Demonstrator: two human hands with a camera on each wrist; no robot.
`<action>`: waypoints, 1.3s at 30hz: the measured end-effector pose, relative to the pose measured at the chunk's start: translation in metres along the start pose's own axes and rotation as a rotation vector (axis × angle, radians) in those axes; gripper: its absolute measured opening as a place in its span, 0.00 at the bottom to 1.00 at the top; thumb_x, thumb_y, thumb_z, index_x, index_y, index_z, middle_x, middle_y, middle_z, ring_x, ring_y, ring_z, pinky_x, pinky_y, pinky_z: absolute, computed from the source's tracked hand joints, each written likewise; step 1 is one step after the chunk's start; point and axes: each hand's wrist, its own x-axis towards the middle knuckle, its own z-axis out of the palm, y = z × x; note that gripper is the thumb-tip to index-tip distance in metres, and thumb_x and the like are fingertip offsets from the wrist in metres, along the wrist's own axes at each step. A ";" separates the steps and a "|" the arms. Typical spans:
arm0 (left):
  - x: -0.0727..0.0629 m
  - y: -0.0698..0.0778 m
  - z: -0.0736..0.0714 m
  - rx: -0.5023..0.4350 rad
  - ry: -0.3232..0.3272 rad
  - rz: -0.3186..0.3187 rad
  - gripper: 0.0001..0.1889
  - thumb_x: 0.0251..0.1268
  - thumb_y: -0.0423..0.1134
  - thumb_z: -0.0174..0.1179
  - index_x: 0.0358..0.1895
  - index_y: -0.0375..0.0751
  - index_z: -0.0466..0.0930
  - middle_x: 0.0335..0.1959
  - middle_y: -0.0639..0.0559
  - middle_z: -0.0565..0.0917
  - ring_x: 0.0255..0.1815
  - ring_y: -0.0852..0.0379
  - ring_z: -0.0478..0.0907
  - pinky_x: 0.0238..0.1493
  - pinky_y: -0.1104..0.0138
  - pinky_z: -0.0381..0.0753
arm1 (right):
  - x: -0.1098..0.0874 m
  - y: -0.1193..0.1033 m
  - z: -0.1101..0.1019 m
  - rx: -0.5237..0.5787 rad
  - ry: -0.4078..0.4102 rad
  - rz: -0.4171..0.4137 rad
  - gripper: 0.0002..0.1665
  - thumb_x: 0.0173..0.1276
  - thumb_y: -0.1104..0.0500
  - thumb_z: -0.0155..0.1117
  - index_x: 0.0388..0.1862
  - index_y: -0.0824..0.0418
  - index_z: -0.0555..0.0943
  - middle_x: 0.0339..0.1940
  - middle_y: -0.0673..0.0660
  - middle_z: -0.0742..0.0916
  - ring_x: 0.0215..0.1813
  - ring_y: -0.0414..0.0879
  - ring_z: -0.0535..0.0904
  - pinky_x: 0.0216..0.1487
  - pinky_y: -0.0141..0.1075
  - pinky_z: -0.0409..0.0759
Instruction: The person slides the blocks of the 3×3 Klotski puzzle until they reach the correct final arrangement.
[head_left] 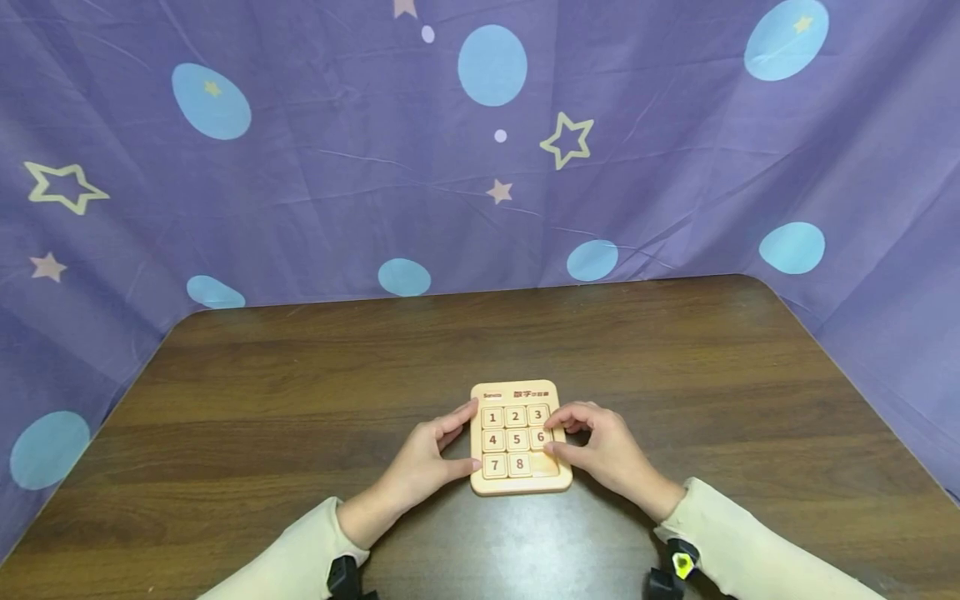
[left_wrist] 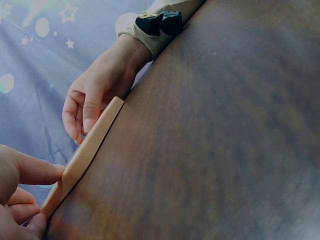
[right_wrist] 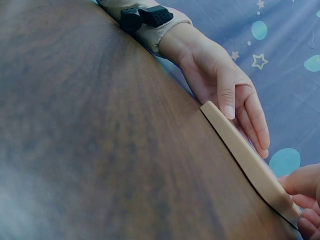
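Observation:
A light wooden sliding number puzzle (head_left: 521, 392) lies flat on the table in the head view. Tiles 1 to 8 sit in order, with a bare slot at the bottom right. My left hand (head_left: 420, 462) rests against the puzzle's left edge, index finger near the top and thumb low down; its fingers look fairly straight in the right wrist view. From the right, my right hand (head_left: 609, 446) reaches over the rim. Its thumb and index fingertip stand at the right corners of the 6 tile (head_left: 540, 437). Both wrist views show the puzzle's side edge (left_wrist: 82, 155).
The puzzle stands on a dark brown wooden table (head_left: 300, 375). Behind it and at both sides hangs a purple curtain (head_left: 322, 167) with stars and blue ovals. Both cream sleeves carry black wrist devices (head_left: 678, 562).

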 end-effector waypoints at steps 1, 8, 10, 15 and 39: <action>0.000 0.000 0.000 0.001 0.000 0.001 0.37 0.47 0.23 0.67 0.65 0.25 0.63 0.68 0.34 0.64 0.69 0.42 0.61 0.70 0.59 0.58 | 0.000 0.000 0.000 -0.003 0.000 -0.002 0.13 0.47 0.63 0.76 0.33 0.55 0.84 0.29 0.45 0.83 0.34 0.40 0.75 0.37 0.30 0.76; 0.000 0.000 0.000 0.003 0.004 0.006 0.37 0.46 0.24 0.67 0.65 0.25 0.63 0.68 0.35 0.64 0.69 0.42 0.61 0.70 0.59 0.58 | 0.001 0.000 0.000 0.000 -0.004 0.021 0.13 0.46 0.65 0.76 0.33 0.55 0.84 0.29 0.45 0.83 0.34 0.39 0.75 0.37 0.30 0.77; 0.000 0.000 0.000 0.002 0.004 0.007 0.37 0.47 0.24 0.67 0.65 0.25 0.63 0.67 0.34 0.64 0.69 0.42 0.61 0.70 0.59 0.58 | 0.001 0.000 0.000 0.002 -0.004 0.023 0.13 0.46 0.65 0.76 0.33 0.55 0.84 0.29 0.45 0.83 0.34 0.39 0.75 0.37 0.30 0.77; -0.001 0.000 0.000 0.011 0.001 0.009 0.37 0.47 0.24 0.67 0.65 0.24 0.63 0.67 0.34 0.64 0.69 0.42 0.61 0.70 0.59 0.57 | 0.000 0.000 0.000 0.012 -0.008 0.021 0.13 0.48 0.64 0.76 0.33 0.55 0.84 0.30 0.45 0.83 0.34 0.40 0.75 0.38 0.31 0.77; 0.011 0.005 -0.028 0.153 -0.036 0.065 0.28 0.60 0.29 0.60 0.64 0.24 0.65 0.68 0.36 0.65 0.69 0.44 0.62 0.67 0.55 0.66 | 0.009 -0.003 -0.012 -0.043 0.045 -0.208 0.07 0.56 0.66 0.69 0.31 0.56 0.84 0.34 0.44 0.86 0.39 0.38 0.78 0.42 0.32 0.78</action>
